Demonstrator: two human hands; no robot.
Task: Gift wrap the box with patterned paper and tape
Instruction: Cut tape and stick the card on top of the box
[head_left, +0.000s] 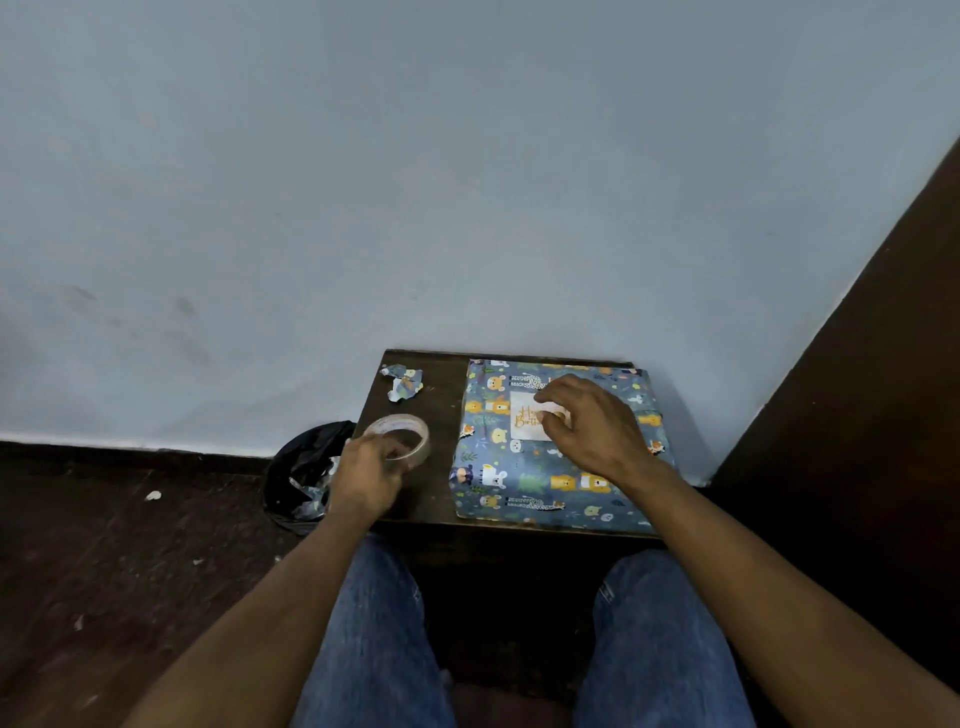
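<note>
L hand grips clear round tape roll w/ curled fingers, near edge of small dark wooden table. R hand, fingers bent, pinches small tape piece at white birthday card on blue animal-print wrapped box, lying flat on table's right side.

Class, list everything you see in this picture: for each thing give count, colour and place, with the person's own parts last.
Box: one, blue animal-print wrap, right side of table.
Card: one, white with gold lettering, on the box top.
Tape roll: one, clear, left side of table.
Paper scrap: one, crumpled blue print, table's far left corner.
Table: one, dark brown, against the wall.
Bin bag: one, black, on the floor left of table, scraps inside.
Left hand: grips the tape roll.
Right hand: pinches at the card.
Legs: two, blue jeans, bottom.
</note>
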